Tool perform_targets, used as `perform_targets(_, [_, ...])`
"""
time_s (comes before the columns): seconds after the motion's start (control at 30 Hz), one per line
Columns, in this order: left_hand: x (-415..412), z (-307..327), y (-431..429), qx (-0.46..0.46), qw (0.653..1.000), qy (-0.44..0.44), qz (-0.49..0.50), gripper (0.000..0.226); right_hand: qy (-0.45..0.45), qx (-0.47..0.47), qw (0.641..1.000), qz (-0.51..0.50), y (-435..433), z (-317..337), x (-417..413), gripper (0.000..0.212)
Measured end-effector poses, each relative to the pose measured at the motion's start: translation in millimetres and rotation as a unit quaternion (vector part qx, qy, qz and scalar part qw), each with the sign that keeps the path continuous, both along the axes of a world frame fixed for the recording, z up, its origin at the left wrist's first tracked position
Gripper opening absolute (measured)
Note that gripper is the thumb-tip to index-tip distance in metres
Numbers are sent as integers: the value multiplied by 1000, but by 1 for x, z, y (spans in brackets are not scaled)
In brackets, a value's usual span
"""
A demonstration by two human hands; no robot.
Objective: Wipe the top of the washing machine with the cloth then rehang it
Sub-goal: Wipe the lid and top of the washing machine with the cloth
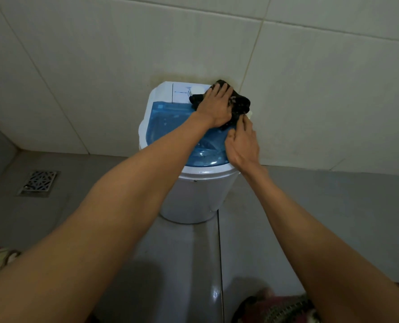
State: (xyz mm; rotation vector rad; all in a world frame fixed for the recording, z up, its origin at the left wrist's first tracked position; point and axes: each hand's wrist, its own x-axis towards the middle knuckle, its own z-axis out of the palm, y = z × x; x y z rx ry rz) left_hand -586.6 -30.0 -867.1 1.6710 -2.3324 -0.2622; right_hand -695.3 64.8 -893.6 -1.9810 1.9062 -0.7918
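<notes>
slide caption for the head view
Left hand presses a dark cloth onto the white, blue-lidded washing machine; right hand steadies.

You're standing in a home bathroom or wash area: pale wall tiles [100,54] meet a grey tiled floor [310,206] with a metal floor drain [39,183] set in it, and a small white washer [194,194] with a blue lid [170,122] stands against the wall.

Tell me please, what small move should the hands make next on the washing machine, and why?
Probably draw the dark cloth toward the body, across the blue lid. The left hand presses it flat at the far right corner beside the white knob, while the right hand pinches its near edge. Most of the lid lies uncovered in front of it, so that part seems not yet wiped.
</notes>
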Motion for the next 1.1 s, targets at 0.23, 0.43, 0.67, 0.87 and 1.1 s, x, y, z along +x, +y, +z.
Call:
perform_targets(0.23, [59, -7, 45, -49, 997, 15, -53, 56, 29, 16, 999, 3, 0, 3, -1, 54])
perform_targets(0.43, [104, -7, 54, -40, 995, 1, -91, 53, 27, 18, 999, 0, 0, 3, -2, 56])
perform_targets(0.67, [109, -14, 59, -67, 995, 32, -69, 55, 38, 13, 999, 0, -4, -2, -3, 56])
perform_targets(0.87, [134, -19, 60, -72, 997, 15, -20, 60, 31, 8, 999, 0, -4, -1, -1, 56])
perform_targets(1.1, [138, -10, 13, 9, 987, 42, 156, 62, 30, 15, 999, 2, -4, 0, 1, 57])
